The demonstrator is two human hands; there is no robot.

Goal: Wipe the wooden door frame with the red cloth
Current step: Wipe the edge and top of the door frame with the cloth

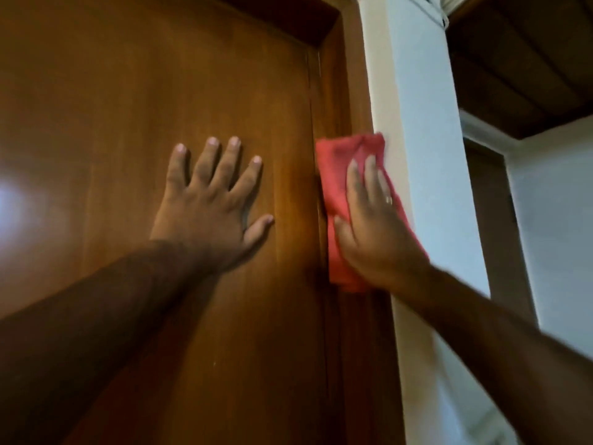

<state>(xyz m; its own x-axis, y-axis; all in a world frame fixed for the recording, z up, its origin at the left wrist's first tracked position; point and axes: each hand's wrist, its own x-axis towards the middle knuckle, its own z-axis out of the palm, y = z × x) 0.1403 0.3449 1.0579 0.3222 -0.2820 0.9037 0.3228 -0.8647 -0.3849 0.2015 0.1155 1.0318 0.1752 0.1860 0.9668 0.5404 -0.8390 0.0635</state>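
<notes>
The right hand (375, 226) pressed the red cloth (340, 175) flat-fingered on the door frame (337, 91); the left hand (208, 207), fingers spread, rested on the door (144, 91).

Left hand (210, 207) flat, fingers (208, 162) spread, right hand (373, 229) pressing flat

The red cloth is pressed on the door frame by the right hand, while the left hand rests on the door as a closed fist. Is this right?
Not quite. The head view shows the left hand flat on the door, fingers spread, not a fist. The right hand does press the red cloth on the door frame.
</notes>
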